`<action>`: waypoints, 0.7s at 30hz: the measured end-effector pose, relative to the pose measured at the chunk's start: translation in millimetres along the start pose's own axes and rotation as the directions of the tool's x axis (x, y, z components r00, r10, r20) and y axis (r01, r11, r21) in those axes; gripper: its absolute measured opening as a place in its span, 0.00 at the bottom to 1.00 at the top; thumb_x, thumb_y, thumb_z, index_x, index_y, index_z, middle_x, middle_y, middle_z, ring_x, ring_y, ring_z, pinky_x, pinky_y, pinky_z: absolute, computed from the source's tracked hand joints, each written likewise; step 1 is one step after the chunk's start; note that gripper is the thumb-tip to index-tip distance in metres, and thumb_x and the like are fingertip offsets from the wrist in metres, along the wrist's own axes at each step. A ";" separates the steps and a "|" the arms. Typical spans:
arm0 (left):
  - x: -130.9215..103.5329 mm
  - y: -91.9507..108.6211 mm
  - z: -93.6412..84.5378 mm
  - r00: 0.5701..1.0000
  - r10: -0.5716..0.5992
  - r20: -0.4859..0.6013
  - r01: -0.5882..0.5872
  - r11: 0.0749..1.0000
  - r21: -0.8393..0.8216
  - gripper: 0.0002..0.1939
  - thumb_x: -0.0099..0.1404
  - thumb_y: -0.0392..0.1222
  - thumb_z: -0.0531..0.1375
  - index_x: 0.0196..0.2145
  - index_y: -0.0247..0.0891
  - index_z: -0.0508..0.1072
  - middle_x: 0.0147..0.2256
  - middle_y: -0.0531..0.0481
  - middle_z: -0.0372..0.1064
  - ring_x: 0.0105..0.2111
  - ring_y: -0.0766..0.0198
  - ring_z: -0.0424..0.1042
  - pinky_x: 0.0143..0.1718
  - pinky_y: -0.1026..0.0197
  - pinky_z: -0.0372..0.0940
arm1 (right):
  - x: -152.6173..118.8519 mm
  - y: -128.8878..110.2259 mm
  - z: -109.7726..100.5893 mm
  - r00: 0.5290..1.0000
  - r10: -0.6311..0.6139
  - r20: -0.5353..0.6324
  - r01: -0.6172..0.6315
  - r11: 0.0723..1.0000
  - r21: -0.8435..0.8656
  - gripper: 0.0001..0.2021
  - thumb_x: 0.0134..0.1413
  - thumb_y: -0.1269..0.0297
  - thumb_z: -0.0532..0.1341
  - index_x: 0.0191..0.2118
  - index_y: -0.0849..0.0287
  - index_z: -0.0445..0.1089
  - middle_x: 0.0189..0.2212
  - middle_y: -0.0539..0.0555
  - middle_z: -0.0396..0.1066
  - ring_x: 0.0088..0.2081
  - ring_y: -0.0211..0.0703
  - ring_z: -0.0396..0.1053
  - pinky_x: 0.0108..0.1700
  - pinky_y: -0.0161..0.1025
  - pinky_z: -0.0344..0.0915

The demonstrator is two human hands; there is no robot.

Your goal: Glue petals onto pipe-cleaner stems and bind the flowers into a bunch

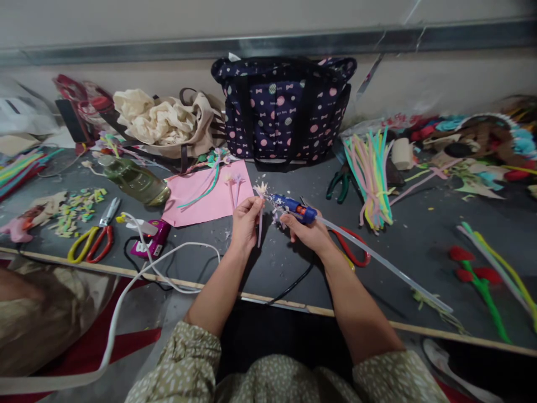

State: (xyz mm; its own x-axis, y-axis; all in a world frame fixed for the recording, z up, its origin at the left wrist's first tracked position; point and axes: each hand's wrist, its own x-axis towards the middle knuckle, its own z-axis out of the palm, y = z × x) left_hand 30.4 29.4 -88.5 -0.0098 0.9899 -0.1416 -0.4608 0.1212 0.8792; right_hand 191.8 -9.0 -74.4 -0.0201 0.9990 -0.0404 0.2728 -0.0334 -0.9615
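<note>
Fuzzy flower (262, 189), near side of the patterned bag (289, 112): our left hand (246, 221) pinches its pale stem (260, 228), while our right hand (308, 230) wraps the blue glue gun (298, 209). We judge it light, bendy, crushable at the petals; best held just below them.

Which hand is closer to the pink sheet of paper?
The left hand. It is by the right edge of the pink sheet, holding a pale flower; the right hand is farther right, holding a blue glue gun.
</note>
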 end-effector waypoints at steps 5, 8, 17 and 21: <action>0.7 1.6 -0.7 0.999 0.004 -0.034 -0.005 0.999 -0.040 0.15 0.49 0.47 0.71 0.27 0.36 0.72 0.23 0.56 0.66 0.17 0.76 0.58 0.17 0.70 0.50 | 4.4 4.0 -14.1 1.000 0.029 0.007 -0.029 0.999 -0.042 0.19 0.49 0.45 0.63 0.23 0.56 0.67 0.14 0.47 0.64 0.16 0.38 0.64 0.22 0.37 0.62; 0.9 2.6 -0.3 0.998 -0.008 -0.056 0.004 0.998 -0.067 0.14 0.49 0.46 0.71 0.27 0.36 0.73 0.23 0.56 0.67 0.18 0.76 0.61 0.19 0.70 0.54 | 10.7 12.9 -21.3 0.990 -0.008 -0.141 -0.002 0.998 -0.069 0.16 0.50 0.48 0.62 0.24 0.56 0.67 0.16 0.47 0.65 0.20 0.39 0.64 0.26 0.38 0.62; 0.5 2.5 2.0 0.993 -0.051 -0.103 0.043 0.996 -0.077 0.14 0.48 0.45 0.72 0.28 0.36 0.74 0.22 0.56 0.67 0.17 0.77 0.61 0.17 0.71 0.53 | 21.4 22.4 -17.3 0.966 -0.067 -0.252 -0.037 0.922 -0.385 0.07 0.48 0.60 0.59 0.32 0.56 0.66 0.27 0.51 0.69 0.30 0.45 0.68 0.34 0.40 0.61; -0.3 3.5 3.9 0.994 -0.036 -0.103 0.027 0.996 -0.087 0.14 0.48 0.44 0.72 0.27 0.35 0.74 0.23 0.56 0.67 0.17 0.77 0.61 0.18 0.71 0.54 | 21.1 21.0 -12.3 0.974 0.006 -0.227 -0.130 0.834 -0.537 0.08 0.50 0.60 0.60 0.36 0.56 0.66 0.30 0.56 0.72 0.34 0.49 0.70 0.35 0.41 0.61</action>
State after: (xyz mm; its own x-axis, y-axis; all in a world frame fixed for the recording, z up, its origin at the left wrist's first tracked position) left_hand 32.3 29.8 -83.6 -0.0841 0.9721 -0.2190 -0.5367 0.1409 0.8319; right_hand 209.0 11.8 -92.1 0.2004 0.9796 0.0163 0.7462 -0.1419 -0.6504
